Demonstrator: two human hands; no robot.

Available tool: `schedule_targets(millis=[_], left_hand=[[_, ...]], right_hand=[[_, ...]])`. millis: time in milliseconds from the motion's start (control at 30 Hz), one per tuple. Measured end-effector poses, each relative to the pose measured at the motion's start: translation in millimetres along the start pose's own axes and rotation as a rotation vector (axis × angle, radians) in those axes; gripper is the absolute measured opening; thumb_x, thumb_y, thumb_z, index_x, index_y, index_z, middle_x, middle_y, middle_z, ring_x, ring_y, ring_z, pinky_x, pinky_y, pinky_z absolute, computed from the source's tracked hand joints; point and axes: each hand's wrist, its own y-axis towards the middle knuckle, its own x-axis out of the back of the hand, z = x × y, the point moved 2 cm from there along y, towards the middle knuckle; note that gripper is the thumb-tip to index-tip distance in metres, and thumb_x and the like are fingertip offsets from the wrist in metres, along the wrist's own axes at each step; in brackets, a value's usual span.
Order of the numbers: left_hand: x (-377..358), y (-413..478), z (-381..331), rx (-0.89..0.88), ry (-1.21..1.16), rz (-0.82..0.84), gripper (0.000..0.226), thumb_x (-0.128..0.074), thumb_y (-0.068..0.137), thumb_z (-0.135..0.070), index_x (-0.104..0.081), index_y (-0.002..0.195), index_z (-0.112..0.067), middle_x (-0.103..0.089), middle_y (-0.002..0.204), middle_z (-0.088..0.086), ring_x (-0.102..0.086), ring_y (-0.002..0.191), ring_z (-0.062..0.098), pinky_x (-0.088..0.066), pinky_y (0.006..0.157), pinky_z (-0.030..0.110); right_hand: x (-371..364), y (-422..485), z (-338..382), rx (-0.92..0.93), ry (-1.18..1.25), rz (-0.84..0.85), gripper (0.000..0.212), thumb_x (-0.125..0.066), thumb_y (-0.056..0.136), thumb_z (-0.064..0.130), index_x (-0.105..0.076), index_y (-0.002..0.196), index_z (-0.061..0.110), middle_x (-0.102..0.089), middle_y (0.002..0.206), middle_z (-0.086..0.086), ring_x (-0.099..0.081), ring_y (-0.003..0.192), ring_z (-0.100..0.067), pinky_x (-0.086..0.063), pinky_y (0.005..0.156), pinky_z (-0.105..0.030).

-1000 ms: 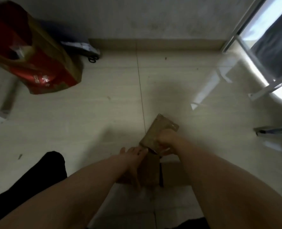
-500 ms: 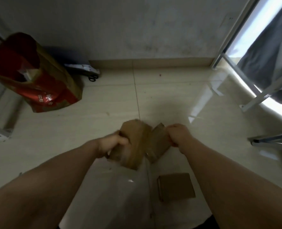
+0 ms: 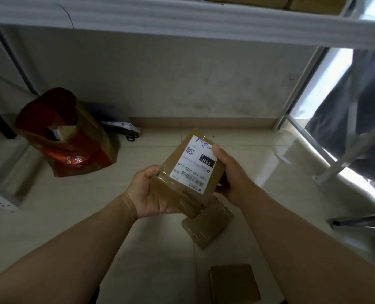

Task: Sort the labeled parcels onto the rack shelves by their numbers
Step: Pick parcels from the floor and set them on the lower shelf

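I hold a brown taped parcel [image 3: 182,185] at chest height over the floor, its white label facing up. The label shows blue handwriting reading "1-3" and a black "15H" block. My left hand [image 3: 147,191] grips the parcel's lower left corner from beneath. My right hand [image 3: 230,174] holds its right side, with the thumb on the label's top corner. A second brown parcel [image 3: 208,224] sticks out right under the first; which hand carries it I cannot tell. A third parcel [image 3: 234,281] lies flat on the floor below. The white rack shelf [image 3: 182,20] runs across the top.
Brown boxes [image 3: 270,1] sit on the shelf at top right. A red and gold paper bag [image 3: 68,139] stands on the floor at left, with scissors [image 3: 132,137] behind it. Metal rack legs [image 3: 344,159] and a bright window are at right.
My view rose from the floor until the shelf came in. The parcel in my left hand turned label-up, and my right hand moved onto it.
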Motion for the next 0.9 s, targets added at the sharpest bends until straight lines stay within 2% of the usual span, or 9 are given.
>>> schedule_targets(millis=[67, 200, 300, 400, 500, 567, 667, 767, 900], left_hand=[[4, 3, -1, -0.008, 0.090, -0.015, 0.064, -0.051, 0.084, -0.057, -0.064, 0.128, -0.012, -0.061, 0.131, 0.021, -0.056, 0.123, 0.042, -0.035, 0.108, 0.061], [11, 6, 0, -0.037, 0.309, -0.081, 0.074, -0.069, 0.071, -0.060, -0.064, 0.126, -0.010, -0.062, 0.124, 0.018, -0.060, 0.114, 0.039, -0.044, 0.103, 0.057], [7, 4, 3, -0.032, 0.439, -0.073, 0.060, -0.071, 0.070, -0.049, -0.067, 0.121, -0.018, -0.069, 0.120, 0.014, -0.064, 0.110, 0.034, -0.040, 0.106, 0.056], [8, 5, 3, -0.086, 0.402, -0.089, 0.037, -0.072, 0.079, -0.025, -0.068, 0.115, -0.020, -0.071, 0.114, 0.012, -0.066, 0.106, 0.032, -0.044, 0.103, 0.056], [10, 3, -3, -0.209, 0.337, -0.200, 0.028, -0.068, 0.079, -0.009, -0.067, 0.106, -0.016, -0.071, 0.106, 0.013, -0.064, 0.103, 0.030, -0.047, 0.096, 0.048], [18, 2, -10, -0.274, 0.340, -0.266, 0.054, -0.072, 0.065, -0.009, -0.061, 0.117, -0.020, -0.068, 0.112, 0.012, -0.063, 0.106, 0.031, -0.048, 0.089, 0.044], [32, -2, -17, -0.231, 0.432, -0.271, 0.100, -0.075, 0.054, -0.005, -0.037, 0.140, -0.037, -0.053, 0.128, 0.017, -0.065, 0.106, 0.041, -0.055, 0.087, 0.049], [28, -8, -17, -0.134, 0.573, -0.181, 0.107, -0.075, 0.056, -0.001, -0.028, 0.140, -0.049, -0.055, 0.123, 0.024, -0.070, 0.094, 0.045, -0.058, 0.075, 0.049], [13, -10, -23, -0.118, 0.643, -0.109, 0.109, -0.074, 0.059, -0.002, -0.027, 0.145, -0.048, -0.057, 0.124, 0.026, -0.069, 0.095, 0.044, -0.058, 0.076, 0.048]], right_hand=[[7, 0, -2, 0.055, -0.063, -0.039, 0.043, -0.058, 0.087, 0.061, -0.072, 0.100, 0.023, -0.076, 0.094, -0.004, -0.073, 0.090, -0.025, -0.058, 0.076, -0.038], [16, -4, -12, 0.061, -0.130, -0.108, 0.048, -0.074, 0.078, 0.056, -0.062, 0.112, 0.024, -0.075, 0.100, -0.005, -0.073, 0.093, -0.024, -0.058, 0.078, -0.038], [14, -7, -16, 0.047, -0.060, -0.153, 0.059, -0.077, 0.073, 0.060, -0.060, 0.116, 0.024, -0.075, 0.103, -0.005, -0.074, 0.094, -0.024, -0.060, 0.079, -0.041], [12, -7, -17, 0.005, 0.002, -0.178, 0.077, -0.074, 0.069, 0.068, -0.057, 0.124, 0.016, -0.072, 0.109, -0.012, -0.071, 0.102, -0.031, -0.060, 0.079, -0.045], [14, -9, -17, -0.082, -0.024, -0.118, 0.058, -0.061, 0.082, 0.065, -0.068, 0.116, 0.018, -0.071, 0.103, -0.010, -0.063, 0.104, -0.030, -0.052, 0.090, -0.050], [20, -11, -18, -0.134, -0.108, -0.058, 0.056, -0.054, 0.088, 0.066, -0.070, 0.115, 0.020, -0.069, 0.110, -0.005, -0.059, 0.112, -0.029, -0.046, 0.096, -0.051], [30, -12, -15, -0.119, -0.263, -0.118, 0.084, -0.058, 0.077, 0.075, -0.043, 0.140, 0.021, -0.046, 0.142, -0.006, -0.044, 0.130, -0.028, -0.036, 0.107, -0.051], [23, -14, -7, -0.037, -0.417, -0.026, 0.086, -0.058, 0.068, 0.080, -0.042, 0.135, 0.028, -0.043, 0.146, -0.007, -0.043, 0.127, -0.024, -0.032, 0.111, -0.048], [-1, -13, -5, -0.135, -0.671, 0.254, 0.116, -0.071, 0.050, 0.083, -0.033, 0.149, 0.035, -0.041, 0.152, -0.008, -0.044, 0.132, -0.028, -0.033, 0.110, -0.047]])
